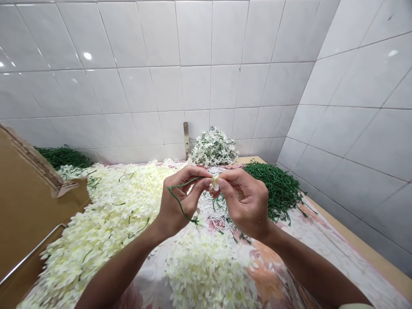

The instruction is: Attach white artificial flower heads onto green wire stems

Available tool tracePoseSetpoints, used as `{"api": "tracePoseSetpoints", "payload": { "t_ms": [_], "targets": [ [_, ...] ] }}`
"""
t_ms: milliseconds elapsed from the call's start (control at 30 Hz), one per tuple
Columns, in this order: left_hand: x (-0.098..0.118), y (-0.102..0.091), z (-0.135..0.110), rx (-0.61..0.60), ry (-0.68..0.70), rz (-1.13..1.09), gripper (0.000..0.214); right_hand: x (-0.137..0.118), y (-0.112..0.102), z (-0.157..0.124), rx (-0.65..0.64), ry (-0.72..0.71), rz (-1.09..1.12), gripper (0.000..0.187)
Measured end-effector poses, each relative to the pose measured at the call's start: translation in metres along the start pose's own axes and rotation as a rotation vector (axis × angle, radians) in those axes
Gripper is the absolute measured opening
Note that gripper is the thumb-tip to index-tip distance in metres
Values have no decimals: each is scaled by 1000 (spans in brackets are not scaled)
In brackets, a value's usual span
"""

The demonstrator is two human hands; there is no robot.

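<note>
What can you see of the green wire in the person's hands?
The green wire is a thin, dark green stem, perhaps plastic-coated, bent in a loose curve. It lies across the fingers of the left hand, pinched there, and its upper end runs toward a small cream flower held by the right hand. Its lower part hangs in an arc below the left hand, ending in a small twist beside a pale flower.
</note>
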State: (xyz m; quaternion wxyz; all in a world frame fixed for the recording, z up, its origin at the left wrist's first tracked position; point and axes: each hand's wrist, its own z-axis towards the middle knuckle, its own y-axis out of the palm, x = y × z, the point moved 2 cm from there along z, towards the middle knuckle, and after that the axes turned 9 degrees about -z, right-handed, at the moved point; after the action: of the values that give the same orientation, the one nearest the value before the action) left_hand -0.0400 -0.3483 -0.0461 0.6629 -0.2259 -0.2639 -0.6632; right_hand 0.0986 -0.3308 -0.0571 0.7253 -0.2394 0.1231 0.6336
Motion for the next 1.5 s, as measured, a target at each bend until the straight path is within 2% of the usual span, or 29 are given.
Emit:
{"api": "tracePoseSetpoints", "payload": {
  "t_ms": [233,500,800,1233,1333,1400,1500],
  "targets": [
    [3,-7,4,-101,-55,3,7,-2,-6,3,-89,-16,-42,1],
    [6,-10,1,-192,-21,35,5,-5,-17,12,-263,-128,-256,16],
    [8,-15,4,-194,125,154,2,-4,-14,10,-276,-149,-190,15],
    [-1,-17,10,-302,-15,-97,6,-7,-14,9,-253,-199,-223,21],
    [-5,-17,9,-344,-48,-151,9,-6,-14,10,-240,-222,-218,17],
    [-6,-17,8,-351,-44,-152,9,-4,-14,11,-230,-236,-210,14],
    [-1,-18,7,-299,24,-78,9,-2,-15,12,-234,-227,-172,15]
  ]
}}
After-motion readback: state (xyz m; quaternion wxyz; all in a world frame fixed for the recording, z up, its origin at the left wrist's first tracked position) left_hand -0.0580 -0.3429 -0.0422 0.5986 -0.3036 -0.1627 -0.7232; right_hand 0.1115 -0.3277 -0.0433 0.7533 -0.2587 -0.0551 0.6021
